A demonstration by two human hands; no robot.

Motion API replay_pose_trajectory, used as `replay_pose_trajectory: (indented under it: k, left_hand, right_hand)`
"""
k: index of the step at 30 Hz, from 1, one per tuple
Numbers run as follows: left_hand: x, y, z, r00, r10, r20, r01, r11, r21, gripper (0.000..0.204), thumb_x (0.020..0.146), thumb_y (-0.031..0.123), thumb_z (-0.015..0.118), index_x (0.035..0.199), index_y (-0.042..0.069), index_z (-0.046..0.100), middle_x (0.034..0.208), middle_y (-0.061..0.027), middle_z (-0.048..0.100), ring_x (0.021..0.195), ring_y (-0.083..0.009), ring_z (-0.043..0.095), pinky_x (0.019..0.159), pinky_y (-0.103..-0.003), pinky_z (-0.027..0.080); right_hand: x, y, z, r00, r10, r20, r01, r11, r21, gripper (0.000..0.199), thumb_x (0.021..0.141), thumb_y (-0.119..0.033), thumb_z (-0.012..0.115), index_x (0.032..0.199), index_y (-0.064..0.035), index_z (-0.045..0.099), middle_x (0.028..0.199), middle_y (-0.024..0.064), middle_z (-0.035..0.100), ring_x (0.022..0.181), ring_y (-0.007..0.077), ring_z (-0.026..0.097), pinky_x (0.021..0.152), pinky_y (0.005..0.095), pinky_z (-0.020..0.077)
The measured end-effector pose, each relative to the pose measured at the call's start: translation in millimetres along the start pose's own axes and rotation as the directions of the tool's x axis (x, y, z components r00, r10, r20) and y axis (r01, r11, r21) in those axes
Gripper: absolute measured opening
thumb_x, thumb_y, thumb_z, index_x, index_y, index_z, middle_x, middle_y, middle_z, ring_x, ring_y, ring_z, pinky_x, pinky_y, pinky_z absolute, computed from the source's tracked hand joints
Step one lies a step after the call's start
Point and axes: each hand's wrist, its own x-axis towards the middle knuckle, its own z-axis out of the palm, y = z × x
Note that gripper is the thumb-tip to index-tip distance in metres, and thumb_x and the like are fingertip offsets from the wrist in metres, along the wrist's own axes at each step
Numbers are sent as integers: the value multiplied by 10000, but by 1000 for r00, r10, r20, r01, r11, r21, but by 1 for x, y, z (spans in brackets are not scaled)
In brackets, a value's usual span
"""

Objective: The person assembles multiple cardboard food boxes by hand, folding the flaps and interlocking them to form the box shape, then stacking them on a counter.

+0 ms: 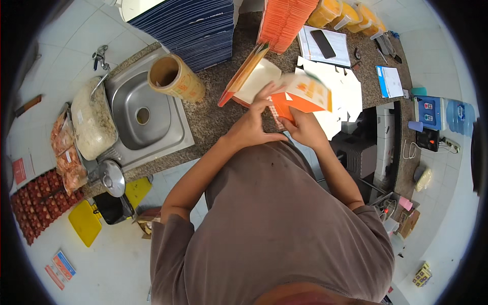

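- So the orange-and-white carton (300, 96) is up off the bench (213, 119), right in front of the person's chest, half-folded. It's one box, and it's blurred on the right side so I can't make out every flap.
- Left hand (251, 124) is closed round the carton's near left edge, fingers up along the side, looks like it's bracing the fold.
- Right hand (305, 127) grips it from underneath on the right, wrapped on the bottom corner. Both hands are holding the same box, probably so the panels stay square while it gets shaped.
- Just behind it there's one open carton (251, 76) lying on the bench with its lid tilted up, white inside showing.
- Loose white card pieces (345, 89) are spread to the right of that, overlapping, so I can't count them properly.
- Two stacks of flat blanks at the back: an orange stack (284, 20) and a dark blue stack (188, 25), close enough to grab from, I'd guess.
- One big roll of printed tape (175, 79) sits on its side at the sink's edge.
- One steel sink (145, 114) on the left with one tap (100, 57), and a bag of pale stuff (92, 119) sitting on the drainer.
- One phone (323, 44) on a pad of paper, and at least three tubs of yellow stuff (345, 12) behind that.
- Trays of red eggs (38, 201) are down on the floor at far left.
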Motion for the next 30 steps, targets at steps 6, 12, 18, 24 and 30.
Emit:
replay_pose_trajectory:
  k: [6,12,18,24,30]
  left_hand:
    - [-73,-73,-41,982,-188,30,110,686,719,474,957,290,740,1303,26,554,1579,-248,420,1385,-456,504,1057,-558,515]
    - [-86,-97,-31,954,-298,34,169,627,760,350,989,278,645,1233,28,670,1227,-213,687,1125,-428,674,994,-556,516]
    - [-89,-98,-38,813,-546,204,192,582,790,417,962,213,683,1334,31,628,1306,-211,592,1300,-400,535,1107,-527,430]
    - [-90,-94,-34,986,-135,101,10,645,764,377,951,194,707,1284,38,625,1247,-186,585,1262,-385,547,1078,-514,455]
    - [-84,-89,-35,991,-117,65,12,557,831,299,939,185,707,1215,82,657,1212,-138,591,1187,-346,584,981,-468,518]
  right_hand:
    - [40,11,52,927,-368,-70,359,926,-118,306,955,-160,654,1251,-100,707,994,168,749,921,391,730,798,506,570]
    - [84,-8,91,964,-237,119,225,969,102,251,995,-216,626,1199,-113,728,893,148,756,797,341,742,679,470,578]
    - [100,-10,86,900,-398,178,430,878,-212,210,976,-261,636,1068,-92,719,699,131,704,649,340,727,572,476,557]
    - [122,20,91,913,-324,248,395,852,-343,201,896,-222,677,1025,-76,729,748,135,737,704,343,749,595,478,572]
    - [147,4,114,907,-229,354,365,848,-385,185,879,-240,696,964,-90,762,898,142,772,863,333,774,691,465,602]
